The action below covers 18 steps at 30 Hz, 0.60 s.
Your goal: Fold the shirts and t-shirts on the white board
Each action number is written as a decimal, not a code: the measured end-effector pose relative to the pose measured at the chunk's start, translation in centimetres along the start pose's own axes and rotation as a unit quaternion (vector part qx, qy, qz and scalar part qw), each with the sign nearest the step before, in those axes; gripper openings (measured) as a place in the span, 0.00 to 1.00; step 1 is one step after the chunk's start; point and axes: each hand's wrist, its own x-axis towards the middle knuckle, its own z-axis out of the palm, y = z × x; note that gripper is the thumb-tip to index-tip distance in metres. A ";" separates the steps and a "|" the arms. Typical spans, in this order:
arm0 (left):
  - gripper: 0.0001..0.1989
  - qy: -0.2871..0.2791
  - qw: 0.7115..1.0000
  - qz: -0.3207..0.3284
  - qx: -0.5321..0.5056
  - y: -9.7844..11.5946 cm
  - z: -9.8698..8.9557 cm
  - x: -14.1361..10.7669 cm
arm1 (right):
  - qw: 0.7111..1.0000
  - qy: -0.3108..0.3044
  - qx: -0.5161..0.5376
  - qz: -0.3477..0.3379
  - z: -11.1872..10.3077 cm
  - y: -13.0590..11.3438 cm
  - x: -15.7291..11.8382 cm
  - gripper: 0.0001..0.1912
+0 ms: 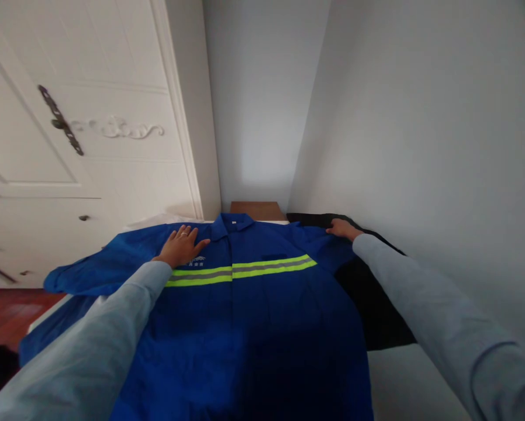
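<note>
A blue work jacket (262,304) lies spread out front side up, its collar at the far end. A yellow-green and grey reflective band crosses its chest, with white lettering on the left side. My left hand (181,247) rests flat on the jacket near the left shoulder, fingers apart, a ring on one finger. Over at the right sleeve, my right hand (344,228) has its fingers closed on the blue cloth near the top edge. The sleeve on the left stretches out to the side; the lower hem is out of view.
Black cloth (372,304) lies under the jacket's right side, against the grey wall (420,128). A white cabinet (113,175) with dark handles stands at left. Behind the collar is a brown wooden piece (257,210). Reddish floor (14,313) shows at lower left.
</note>
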 end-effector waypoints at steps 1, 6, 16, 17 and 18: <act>0.38 -0.003 1.000 -0.004 0.013 -0.1 0.4 0.0 | 1.000 -0.005 0.013 -0.001 0.0 0.7 0.3 0.12; 0.38 0.016 0.998 0.008 0.057 0.1 2.0 -0.4 | 0.996 -0.004 0.085 0.017 -0.1 3.3 0.9 0.06; 0.36 0.050 0.997 0.014 0.053 -0.6 3.3 -0.3 | 0.958 0.115 0.237 0.117 -0.9 6.5 1.3 0.13; 0.36 0.050 0.997 0.013 0.048 -0.7 3.4 -0.3 | 0.956 0.126 0.233 0.128 -1.0 6.8 1.4 0.13; 0.36 0.051 0.998 0.012 0.041 -0.8 3.4 -0.2 | 0.957 0.126 0.227 0.131 -1.0 7.0 1.4 0.13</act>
